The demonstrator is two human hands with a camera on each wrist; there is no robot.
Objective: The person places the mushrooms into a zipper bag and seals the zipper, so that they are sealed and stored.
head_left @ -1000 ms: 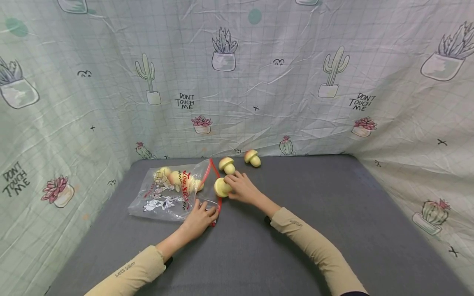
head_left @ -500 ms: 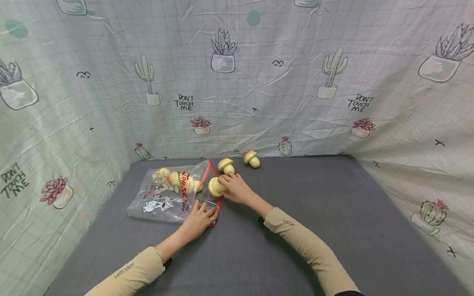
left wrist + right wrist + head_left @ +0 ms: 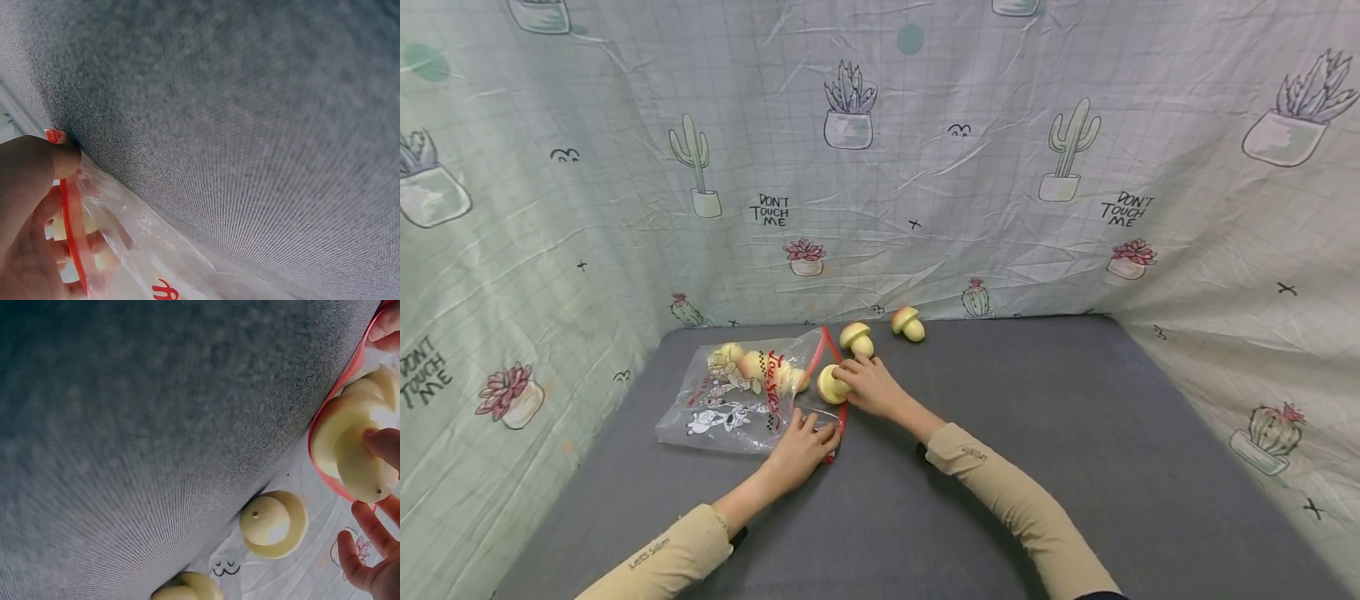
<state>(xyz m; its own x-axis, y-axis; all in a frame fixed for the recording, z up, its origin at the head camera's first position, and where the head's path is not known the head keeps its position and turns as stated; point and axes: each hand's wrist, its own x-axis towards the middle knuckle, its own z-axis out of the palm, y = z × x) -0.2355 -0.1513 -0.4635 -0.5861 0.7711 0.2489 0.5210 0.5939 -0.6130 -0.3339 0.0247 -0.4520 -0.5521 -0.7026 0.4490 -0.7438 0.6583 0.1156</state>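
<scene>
A clear zip bag [image 3: 681,425] with a red rim and printed cartoon figures lies on the table, several toy mushrooms [image 3: 752,362] inside. My left hand [image 3: 797,454] pinches its near corner; in the left wrist view the thumb [image 3: 37,159] presses on the red edge. At the bag's mouth my right hand [image 3: 880,390] holds a yellow toy mushroom [image 3: 831,385]. The right wrist view shows thumb and fingers about its stem [image 3: 362,469], the cap facing into the red-edged opening. Part of that mushroom is hidden by the fingers.
Two more toy mushrooms lie behind the right hand: one close to the bag's mouth [image 3: 856,339], the other farther right [image 3: 908,323]. A cactus-print cloth [image 3: 880,183] stands around the back and sides of the grey table [image 3: 1045,433].
My right hand has moved left, carrying the toy mushroom from outside the red rim into the bag's mouth. The left hand keeps its place on the bag.
</scene>
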